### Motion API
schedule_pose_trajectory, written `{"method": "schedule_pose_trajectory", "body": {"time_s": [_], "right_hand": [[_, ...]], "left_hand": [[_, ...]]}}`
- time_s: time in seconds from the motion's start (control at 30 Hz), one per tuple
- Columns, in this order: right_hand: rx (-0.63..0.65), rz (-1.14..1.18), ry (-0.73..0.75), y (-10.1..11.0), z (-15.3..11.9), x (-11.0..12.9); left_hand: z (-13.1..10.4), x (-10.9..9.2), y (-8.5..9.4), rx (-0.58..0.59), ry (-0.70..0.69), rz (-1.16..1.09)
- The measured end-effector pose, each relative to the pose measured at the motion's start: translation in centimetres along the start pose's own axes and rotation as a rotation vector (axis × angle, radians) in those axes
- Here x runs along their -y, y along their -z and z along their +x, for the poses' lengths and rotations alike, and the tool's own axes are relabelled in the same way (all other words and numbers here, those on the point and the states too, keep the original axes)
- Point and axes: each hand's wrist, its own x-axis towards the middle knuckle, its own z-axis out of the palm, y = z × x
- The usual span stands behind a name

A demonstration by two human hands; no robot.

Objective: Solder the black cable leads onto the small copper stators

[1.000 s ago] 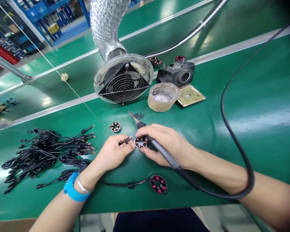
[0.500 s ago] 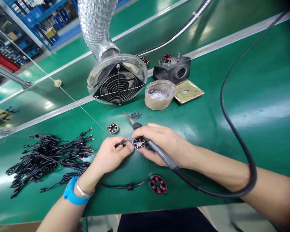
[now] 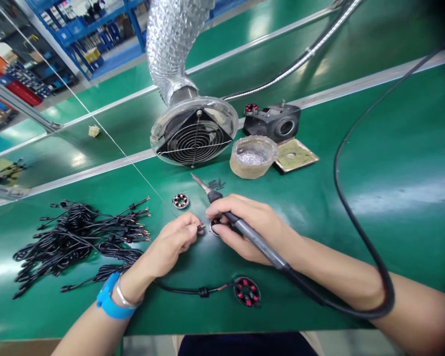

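My right hand (image 3: pixel 254 225) is closed around a soldering iron (image 3: pixel 257 242), whose tip points up and left. Its thumb and fingers also pinch a small motor stator (image 3: pixel 214 227), mostly covered by the fingers. My left hand (image 3: pixel 176 240) is closed just left of it, with the stripped wire ends of a black cable (image 3: pixel 200 227) poking out of the pinch; a small gap separates them from the stator. Another copper-wound stator (image 3: pixel 180 200) lies on the table above my left hand. Below my hands rests a stator with red windings (image 3: pixel 246 291), joined to a black cable (image 3: pixel 181 289).
A heap of black cables (image 3: pixel 70 237) lies at left. A fume extractor (image 3: pixel 195 138) with a foil duct hangs over the green table. Behind are a bowl of solder bits (image 3: pixel 254 165), a sponge tray (image 3: pixel 296 155) and an iron holder (image 3: pixel 274 123). Short black tubes (image 3: pixel 217 184) lie near the iron's tip.
My left fingers have closed further over the cable, leaving only its wire ends showing. My right fingers now cover more of the stator. The whole view has shifted slightly.
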Motion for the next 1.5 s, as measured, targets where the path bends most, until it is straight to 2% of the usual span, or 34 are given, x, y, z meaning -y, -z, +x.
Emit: {"method": "schedule_pose_trajectory", "body": {"time_s": [0.13,0.33,0.5,0.77,0.93,1.03,1.13,1.23,1.37,1.5], "right_hand": [[-0.013,0.059,0.018,-0.8,0.4,0.1],[-0.023,0.109,-0.005,-0.6,0.5,0.1],[0.026,0.144,0.024,-0.1,0.8,0.1],[0.025,0.094,0.14,-0.1,0.7,-0.3],[-0.011,0.043,0.263,-0.4,0.5,-0.4],[-0.025,0.003,0.312,-0.7,0.6,-0.6],[-0.033,0.007,0.283,-0.7,0.7,-0.7],[-0.056,-0.003,0.202,0.3,0.6,-0.3],[-0.113,-0.014,-0.01,2.5,-0.1,0.7],[-0.146,0.033,-0.086,3.6,-0.7,1.1]], "left_hand": [[-0.4,0.7,-0.1,-0.014,-0.031,0.051],[-0.6,0.4,-0.3,0.015,-0.093,0.198],[-0.2,0.8,-0.1,0.057,-0.019,0.044],[-0.1,0.5,-0.3,0.079,0.117,-0.161],[-0.1,0.5,-0.4,0.083,0.142,-0.204],[0.0,0.3,-0.7,0.035,0.14,-0.199],[0.1,0.2,-1.0,-0.077,0.103,-0.122],[0.4,0.3,-1.1,-0.151,0.072,-0.041],[0.6,0.4,-1.1,-0.182,0.048,0.028],[0.8,0.5,-1.2,-0.205,0.015,0.114]]}}
